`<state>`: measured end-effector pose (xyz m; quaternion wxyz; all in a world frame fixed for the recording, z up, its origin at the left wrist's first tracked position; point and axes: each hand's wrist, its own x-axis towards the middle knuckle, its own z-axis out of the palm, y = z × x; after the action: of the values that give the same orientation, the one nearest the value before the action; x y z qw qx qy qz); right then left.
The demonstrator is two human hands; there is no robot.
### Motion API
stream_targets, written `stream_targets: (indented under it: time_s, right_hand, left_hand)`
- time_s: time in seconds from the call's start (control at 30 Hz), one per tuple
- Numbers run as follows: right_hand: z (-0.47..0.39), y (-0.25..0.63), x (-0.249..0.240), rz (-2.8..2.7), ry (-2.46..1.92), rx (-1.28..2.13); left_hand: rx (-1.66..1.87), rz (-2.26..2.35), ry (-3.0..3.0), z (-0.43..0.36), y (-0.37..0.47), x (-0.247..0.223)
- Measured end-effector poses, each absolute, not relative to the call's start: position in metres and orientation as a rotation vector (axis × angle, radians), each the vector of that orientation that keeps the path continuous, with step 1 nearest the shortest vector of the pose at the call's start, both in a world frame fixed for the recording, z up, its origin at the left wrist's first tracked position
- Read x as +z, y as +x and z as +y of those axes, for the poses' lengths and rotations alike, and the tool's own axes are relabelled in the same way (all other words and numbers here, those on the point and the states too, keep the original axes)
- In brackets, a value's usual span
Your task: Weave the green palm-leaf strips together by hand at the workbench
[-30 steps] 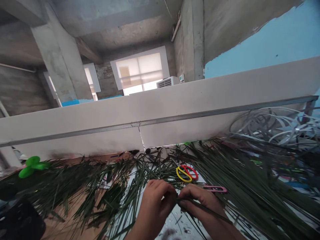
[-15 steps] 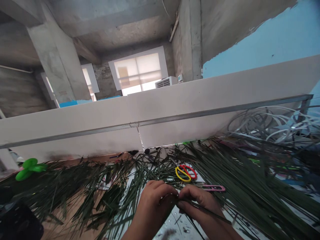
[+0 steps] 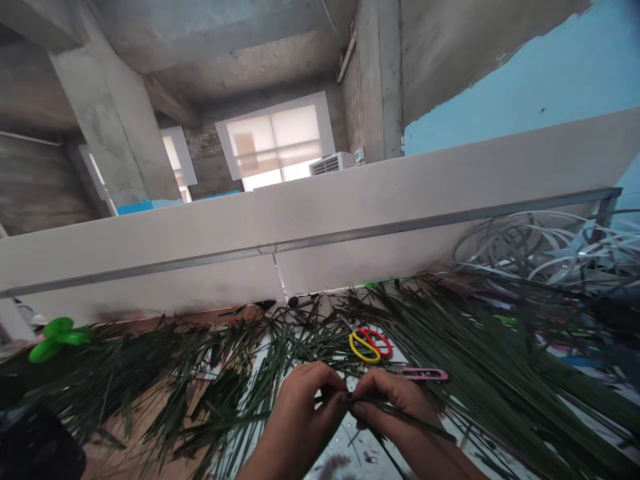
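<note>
Both hands meet low in the middle of the view, pinching a narrow green leaf strip. My left hand grips it between thumb and forefinger, and my right hand pinches it just to the right. The strip's long end runs under my right palm toward the lower right. What the fingertips are shaping is too small to make out. Beyond my right hand lie scissors with one yellow and one red handle loop. Nearer to that hand rests a pink-handled thread snipper.
Cut leaf pieces are strewn across the table, with long green leaves piled on the right. A green balloon-like object sits at far left, a dark container below it. Coiled pale strips lie at right before a white partition.
My left thumb and fingers have shifted slightly, opening a small gap between them above the strip. My right hand keeps nearly the same pinch.
</note>
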<state>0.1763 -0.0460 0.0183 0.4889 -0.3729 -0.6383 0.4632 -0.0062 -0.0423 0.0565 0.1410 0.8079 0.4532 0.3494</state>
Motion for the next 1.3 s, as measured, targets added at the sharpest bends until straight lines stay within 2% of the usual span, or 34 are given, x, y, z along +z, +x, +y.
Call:
stream_targets:
  time_s: [0.87,1.3]
  right_hand:
    - [-0.043,0.171,0.004,-1.368,-0.830,1.161]
    - [-0.042,0.172,0.002,-1.392,-0.893,1.052]
  left_hand:
    - [0.979,1.266,2.235,-0.042,-0.006,0.051]
    - [0.969,1.313,2.289,-0.043,-0.002,0.056]
